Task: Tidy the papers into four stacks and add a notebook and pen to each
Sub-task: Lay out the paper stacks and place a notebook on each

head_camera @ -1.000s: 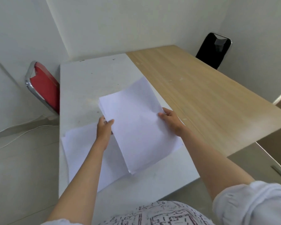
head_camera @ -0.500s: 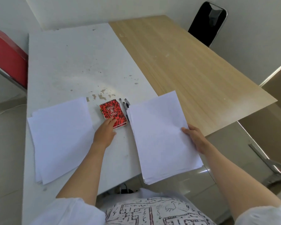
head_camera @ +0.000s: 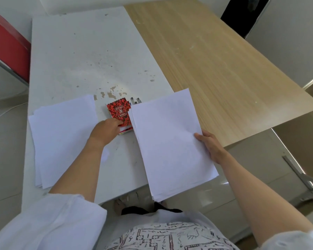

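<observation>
Here we saw no box or tray, only a white table (head_camera: 76, 51) bearing everything, with a wood-topped table (head_camera: 215, 60) butted against it at 3 o'clock. We counted two batches of white paper: one loose stack (head_camera: 61, 138) lay flat at 9 o'clock on the white table, and a second sheaf (head_camera: 170, 141) was gripped at its 3 o'clock edge by our right hand (head_camera: 210, 146), thumb on top, its near end hanging past the table edge. Between them sat a small pile of notebooks (head_camera: 118, 112), the top one red and black; how many lay beneath we could not tell. Our left hand (head_camera: 107, 130) took hold of that pile at its 6 o'clock end, fingers curled onto it. Three pen tips (head_camera: 135, 100) showed just at 1 o'clock of the notebooks, the rest hidden under the sheaf. We counted two chairs: a red chair (head_camera: 7, 47) at 10 o'clock and a black chair (head_camera: 242, 15) at 1 o'clock.
</observation>
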